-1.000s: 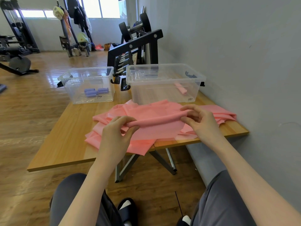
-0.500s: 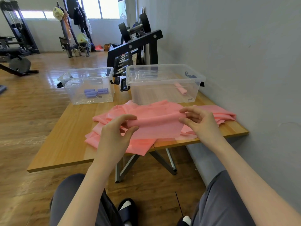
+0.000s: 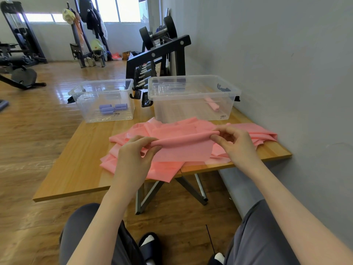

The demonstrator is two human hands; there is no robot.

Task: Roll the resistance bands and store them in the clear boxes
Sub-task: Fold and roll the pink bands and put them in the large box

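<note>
Since half a second ago both hands have turned the pink band's rolled edge a little further, and the roll reads tighter and rounder. Left hand (image 3: 133, 159) pinches the roll's left end between thumb and curled fingers; right hand (image 3: 236, 144) pinches its right end the same way. That pink band (image 3: 183, 148) lies spread over a heap of pink bands (image 3: 191, 129) on the wooden table (image 3: 76, 169), near its front edge. Beyond, the left clear box (image 3: 104, 100) holds purple rolls (image 3: 112, 108); the right clear box (image 3: 193, 96) holds one pink roll (image 3: 213, 105)
</note>
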